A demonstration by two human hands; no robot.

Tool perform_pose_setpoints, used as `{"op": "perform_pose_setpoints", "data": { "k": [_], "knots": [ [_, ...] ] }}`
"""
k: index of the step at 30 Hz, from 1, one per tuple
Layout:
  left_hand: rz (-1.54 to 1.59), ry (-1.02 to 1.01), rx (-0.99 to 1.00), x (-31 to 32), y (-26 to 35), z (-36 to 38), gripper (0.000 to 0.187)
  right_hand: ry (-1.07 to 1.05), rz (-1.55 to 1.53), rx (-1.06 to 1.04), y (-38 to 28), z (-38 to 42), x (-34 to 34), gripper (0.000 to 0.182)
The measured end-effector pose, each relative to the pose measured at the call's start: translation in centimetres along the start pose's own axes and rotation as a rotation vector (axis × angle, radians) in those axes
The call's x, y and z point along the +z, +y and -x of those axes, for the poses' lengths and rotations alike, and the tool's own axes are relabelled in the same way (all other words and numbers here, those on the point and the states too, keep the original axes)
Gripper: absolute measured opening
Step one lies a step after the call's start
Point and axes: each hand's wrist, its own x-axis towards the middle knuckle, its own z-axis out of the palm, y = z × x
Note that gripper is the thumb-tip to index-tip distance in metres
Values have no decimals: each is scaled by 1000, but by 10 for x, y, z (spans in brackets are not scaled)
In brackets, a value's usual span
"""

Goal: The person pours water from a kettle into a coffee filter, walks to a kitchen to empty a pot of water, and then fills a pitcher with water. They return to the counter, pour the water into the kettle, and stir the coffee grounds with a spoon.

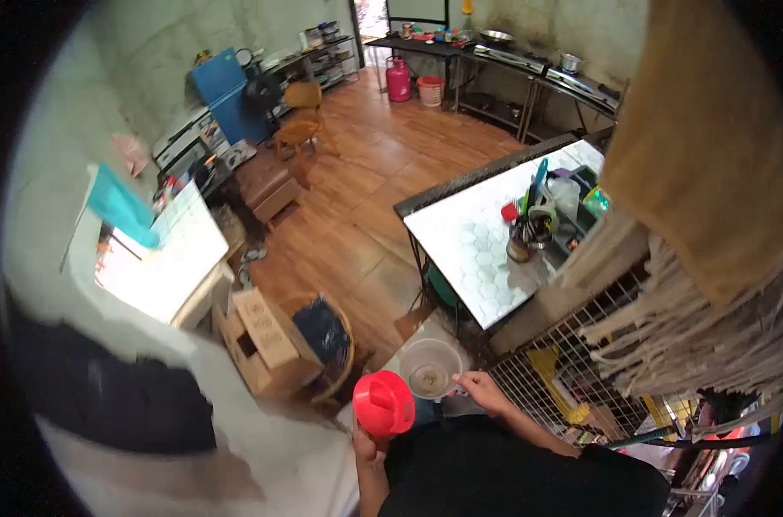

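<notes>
My left hand (370, 446) is closed around the edge of a red plastic lid (384, 401), its raised ridge facing up. Just right of it, my right hand (482, 389) pinches the rim of a round see-through plastic container (415, 355). The container's open top faces me, and a little brownish matter (429, 379) lies at its bottom. Lid and container are side by side in front of my body.
A cardboard box (266, 340) and a basket with a black liner (327, 332) stand ahead left. To the right are a white-tiled counter (464, 246) holding utensils, a wire grid (538, 379) and a hanging mop (667, 327). A wooden chair (301, 129) stands farther back.
</notes>
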Motion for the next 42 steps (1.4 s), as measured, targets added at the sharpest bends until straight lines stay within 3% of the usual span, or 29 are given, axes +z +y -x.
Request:
{"op": "perform_pose_setpoints", "data": {
  "k": [2, 4, 8, 9, 10, 12, 15, 18, 23, 26, 29, 33, 35, 39, 42],
  "knots": [
    [67, 24, -59, 15, 27, -60, 44, -14, -15, 5, -38, -31, 10, 37],
    [-56, -192, -43, 29, 54, -116, 46, 35, 37, -29, -66, -65, 12, 39],
    [106, -192, -223, 69, 106, -214, 50, 119, -30, -71, -102, -148, 10, 42],
    [105, -330, -224, 91, 120, -234, 53, 132, -33, -62, -114, -166, 9, 44],
    [102, -336, -233, 93, 124, -258, 53, 144, -35, -55, -123, -185, 9, 46],
    [64, -152, -154, 102, 132, -313, 62, 185, -20, -61, -135, -230, 11, 46],
    [58, -195, -164, 123, 142, -385, 68, 207, -214, -79, -164, -301, 17, 47],
    [94, -202, -188, 134, 151, -455, 72, 187, -145, 23, -196, -385, 14, 48],
    [68, -157, -161, 149, 186, -557, 73, 236, 6, -221, -283, -501, 33, 45],
    [16, -166, -159, 166, 207, -648, 69, 255, 39, -221, -334, -575, 33, 44],
    [-31, -191, -164, 182, 222, -725, 67, 382, 6, -165, -333, -635, 27, 52],
    [-138, -246, -281, 210, 224, -829, 62, 589, -37, -21, -343, -677, 14, 50],
    [-233, -301, -334, 243, 226, -871, 57, 678, -136, -23, -317, -703, 6, 47],
    [-347, -424, -501, 286, 202, -950, 58, 857, -434, 62, -337, -719, -9, 46],
    [-357, -457, -554, 317, 173, -1000, 55, 897, -493, 149, -347, -749, -36, 40]
  ]
}}
